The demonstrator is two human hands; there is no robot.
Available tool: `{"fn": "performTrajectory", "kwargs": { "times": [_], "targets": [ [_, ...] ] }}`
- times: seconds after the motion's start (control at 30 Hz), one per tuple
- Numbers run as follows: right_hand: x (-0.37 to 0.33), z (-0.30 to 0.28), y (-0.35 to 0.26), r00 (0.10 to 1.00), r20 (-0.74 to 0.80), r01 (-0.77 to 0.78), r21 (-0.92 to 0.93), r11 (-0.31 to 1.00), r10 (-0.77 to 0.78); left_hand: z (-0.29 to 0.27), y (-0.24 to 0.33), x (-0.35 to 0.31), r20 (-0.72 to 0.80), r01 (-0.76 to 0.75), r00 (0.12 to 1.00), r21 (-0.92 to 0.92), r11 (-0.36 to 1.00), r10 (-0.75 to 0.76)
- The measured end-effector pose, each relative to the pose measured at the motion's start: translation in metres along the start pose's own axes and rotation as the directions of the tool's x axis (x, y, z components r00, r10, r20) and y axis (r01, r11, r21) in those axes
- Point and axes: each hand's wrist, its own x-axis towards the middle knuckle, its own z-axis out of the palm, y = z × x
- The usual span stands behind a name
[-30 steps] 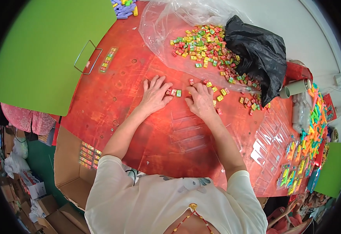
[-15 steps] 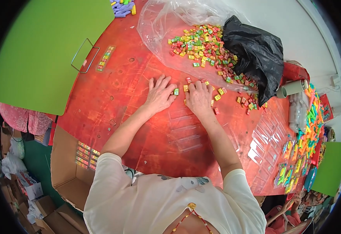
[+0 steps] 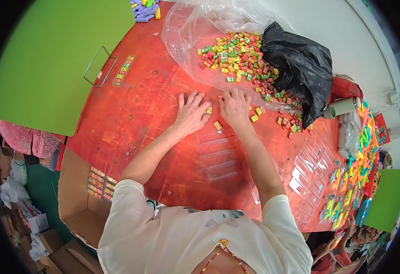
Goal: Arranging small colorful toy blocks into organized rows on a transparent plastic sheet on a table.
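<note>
- While my two hands work near its middle, the red desk (image 3: 117, 118) stretches around them.
- A green panel (image 3: 49, 68) with a wire handle covers my left side.
- Beyond my hands, a clear plastic bag (image 3: 181, 50) lies with a heap of red, yellow and green blocks (image 3: 229, 57) on it.
- Over that heap's right side slumps a black bag (image 3: 300, 59).
- At my left, an open cardboard box (image 3: 72, 192) contains filled trays (image 3: 96, 182) in two columns.
- Print on a white carton (image 3: 36, 223) is too small to read.
- My left hand (image 3: 192, 114) is partly spread, a yellow block (image 3: 209, 110) at its fingertips; I cannot tell whether it is gripped.
- My right hand (image 3: 234, 109) curls downward beside a red block (image 3: 220, 98); its hold is hidden.
- Empty clear trays (image 3: 216, 157) lie nearer me.
- Another yellow block (image 3: 218, 125) sits between my hands, its dark marking illegible.
</note>
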Motion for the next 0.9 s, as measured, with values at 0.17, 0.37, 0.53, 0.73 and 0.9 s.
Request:
{"fn": "performTrajectory", "kwargs": {
  "times": [0.17, 0.37, 0.53, 0.73, 0.9],
  "targets": [
    [-0.024, -0.009, -0.019, 0.995, 0.03, 0.094, 0.033, 0.995, -0.095, 0.0, 0.0, -0.001, -0.022, 0.061, 0.998, 0.035, 0.998, -0.06],
    [-0.041, -0.03, -0.011, 0.997, 0.07, 0.001, 0.183, 0.983, -0.014, -0.001, 0.007, 0.004, -0.047, 0.047, 0.998, 0.029, 0.998, -0.046],
    [-0.052, -0.043, -0.016, 0.986, 0.098, 0.119, 0.154, 0.981, -0.136, 0.0, 0.005, 0.001, -0.034, 0.022, 0.999, 0.014, 1.0, -0.021],
    [-0.043, -0.032, -0.013, 0.996, 0.094, -0.001, 0.039, 0.999, -0.002, 0.001, 0.003, -0.006, -0.056, -0.008, 0.998, -0.016, 1.0, 0.007],
    [-0.051, -0.034, 0.004, 0.986, 0.087, -0.153, 0.125, 0.98, 0.143, -0.007, 0.017, -0.01, -0.068, 0.008, 0.998, -0.022, 1.0, -0.009]
  ]
}}
